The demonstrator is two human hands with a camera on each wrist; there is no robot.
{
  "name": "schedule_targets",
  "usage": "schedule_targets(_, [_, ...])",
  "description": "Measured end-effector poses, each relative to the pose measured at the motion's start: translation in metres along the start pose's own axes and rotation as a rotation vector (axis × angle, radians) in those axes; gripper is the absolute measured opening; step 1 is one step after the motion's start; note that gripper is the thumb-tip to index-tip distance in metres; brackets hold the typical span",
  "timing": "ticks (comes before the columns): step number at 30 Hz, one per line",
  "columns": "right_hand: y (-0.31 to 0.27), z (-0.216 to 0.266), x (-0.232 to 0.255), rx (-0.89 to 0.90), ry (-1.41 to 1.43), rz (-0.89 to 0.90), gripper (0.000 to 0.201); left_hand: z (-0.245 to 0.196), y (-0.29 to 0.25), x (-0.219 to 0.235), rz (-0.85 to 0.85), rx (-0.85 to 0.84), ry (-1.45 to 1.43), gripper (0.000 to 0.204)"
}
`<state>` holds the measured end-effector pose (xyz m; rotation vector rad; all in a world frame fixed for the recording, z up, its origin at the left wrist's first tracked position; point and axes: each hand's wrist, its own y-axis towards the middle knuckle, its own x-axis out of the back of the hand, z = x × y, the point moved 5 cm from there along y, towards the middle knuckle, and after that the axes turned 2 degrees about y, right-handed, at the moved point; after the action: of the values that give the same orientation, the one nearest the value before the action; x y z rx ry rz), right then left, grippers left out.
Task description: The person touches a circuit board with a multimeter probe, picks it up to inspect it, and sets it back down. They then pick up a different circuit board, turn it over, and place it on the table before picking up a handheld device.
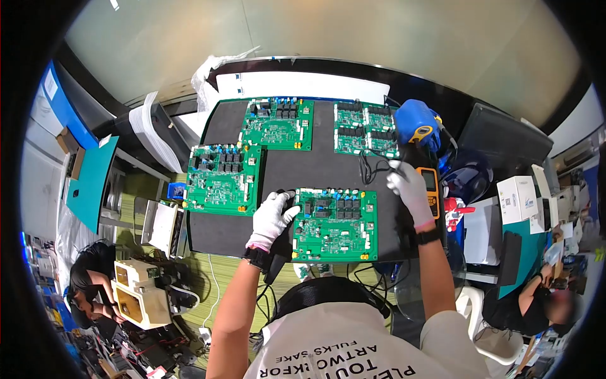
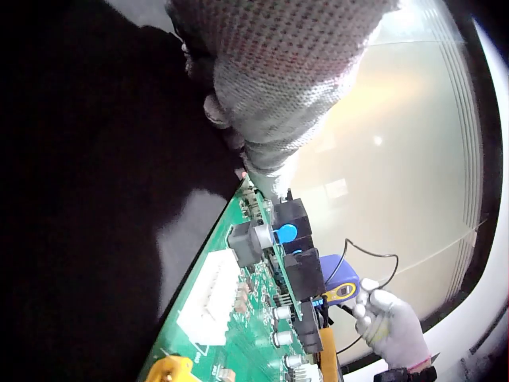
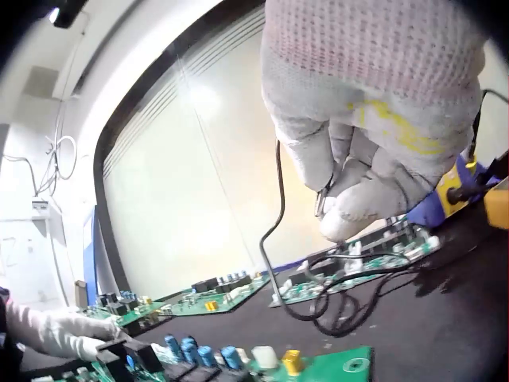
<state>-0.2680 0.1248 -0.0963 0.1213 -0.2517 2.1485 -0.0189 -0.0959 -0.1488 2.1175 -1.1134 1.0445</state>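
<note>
Near the front of the dark table lies a green circuit board (image 1: 336, 224) with black relays and blue parts. My gloved left hand (image 1: 273, 218) rests at its upper left corner, fingertips right at the edge. In the left wrist view, the glove (image 2: 278, 103) reaches the board's end (image 2: 238, 302) beside the black components. My gloved right hand (image 1: 409, 192) is above the table, right of the board. Its thumb and fingers pinch a thin black cable (image 3: 278, 191) near a small metal tip (image 3: 320, 203). The cable loops down onto the table.
Two similar boards (image 1: 222, 179) (image 1: 278, 124) lie at the left and back. A panel of smaller boards (image 1: 366, 129) is at the back right. An orange-framed meter (image 1: 429, 189) and a blue device (image 1: 416, 123) stand on the right. Other people sit at both sides.
</note>
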Motion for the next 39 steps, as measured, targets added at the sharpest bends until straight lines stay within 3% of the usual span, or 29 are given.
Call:
schedule_targets(2, [-0.013,-0.016,0.026,0.081,-0.214,-0.067,0.043,0.001,0.0,0.0,-0.004,-0.011,-0.012,0.044])
schedule_targets(5, [-0.047,-0.034,0.045,-0.034,-0.213,-0.14,0.056,0.001,0.0,-0.001,0.01,0.006,0.013,0.045])
schedule_targets(12, [-0.054,-0.043,0.031,-0.381,0.216,0.005,0.057,-0.001,0.001,0.001,-0.001,-0.021,-0.007,0.045])
schedule_targets(16, [-0.015,-0.057,0.02,-0.404,0.665,0.054,0.044,-0.004,0.002,0.003,0.028,-0.006,0.015,0.045])
schedule_targets(18, [0.003,-0.056,0.018,-0.367,0.659,0.098,0.036,-0.002,0.001,0.002,0.028,0.001,-0.009,0.045])
schedule_targets(21, [0.033,-0.055,0.032,-0.03,-0.248,-0.077,0.037,0.0,0.002,0.0,-0.004,-0.029,-0.001,0.046])
schedule_targets(22, [0.036,-0.059,0.034,-0.024,-0.245,-0.079,0.037,-0.002,0.001,0.001,-0.008,-0.033,0.001,0.046])
schedule_targets(24, [0.039,-0.05,0.033,0.25,-1.028,-0.211,0.043,-0.004,0.001,0.003,0.006,-0.023,0.001,0.045])
schedule_targets(26, [0.025,-0.032,0.029,0.192,-0.993,-0.185,0.04,-0.006,0.0,0.005,-0.014,-0.029,0.019,0.046])
schedule_targets(28, [0.008,-0.013,0.023,0.439,-0.902,-0.234,0.034,-0.003,-0.001,0.002,-0.042,-0.047,0.013,0.046])
schedule_targets(32, [-0.013,0.015,-0.014,0.454,-0.969,-0.016,0.038,-0.004,0.001,0.002,-0.029,-0.021,-0.002,0.046])
schedule_targets(33, [-0.01,0.014,-0.025,0.393,-1.034,0.063,0.041,-0.006,0.001,0.003,-0.021,-0.02,-0.003,0.045])
schedule_targets(34, [-0.003,0.004,-0.034,0.482,-1.05,0.082,0.045,-0.007,-0.001,0.006,-0.016,-0.013,0.0,0.045])
schedule_targets(36, [0.012,-0.008,-0.044,0.445,-1.083,0.13,0.05,-0.004,-0.002,0.004,-0.052,-0.027,0.025,0.043])
schedule_targets(39, [0.041,-0.02,-0.043,0.457,-1.133,0.076,0.05,-0.002,-0.002,0.001,-0.049,-0.013,0.008,0.042])
